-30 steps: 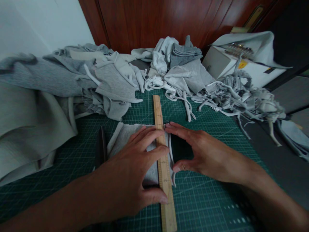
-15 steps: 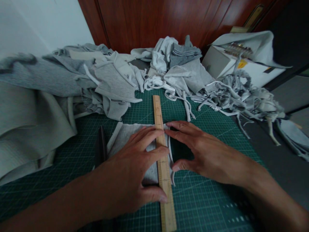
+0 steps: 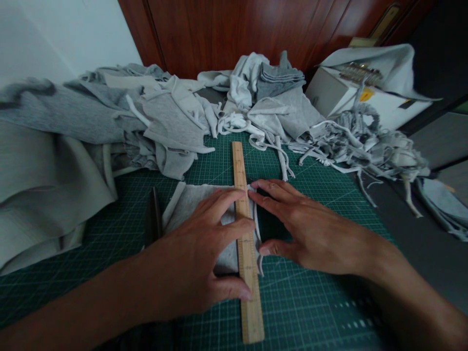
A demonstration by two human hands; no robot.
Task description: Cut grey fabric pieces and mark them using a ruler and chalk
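Head view: gray fabric (image 3: 91, 114) lies heaped along the far left of a green gridded mat (image 3: 300, 307), with tangled strips (image 3: 351, 141) and a white box (image 3: 327, 92) at the far right and a red-brown door (image 3: 234, 29) behind. Just left of the work lies a dark, narrow object (image 3: 155, 214), its near part hidden by the left forearm (image 3: 95, 295). Centered on the mat, the gray cloth (image 3: 228, 253) is a small flat piece with a curled right edge. A wooden ruler (image 3: 248, 256) crosses it lengthwise near that edge, both ends reaching past it. The left hand (image 3: 204, 241) is spread wide, fingers and thumb on the ruler; the right hand (image 3: 310, 229) arches beside it, fingertips at the cloth's far right corner, thumb well apart at its right edge.
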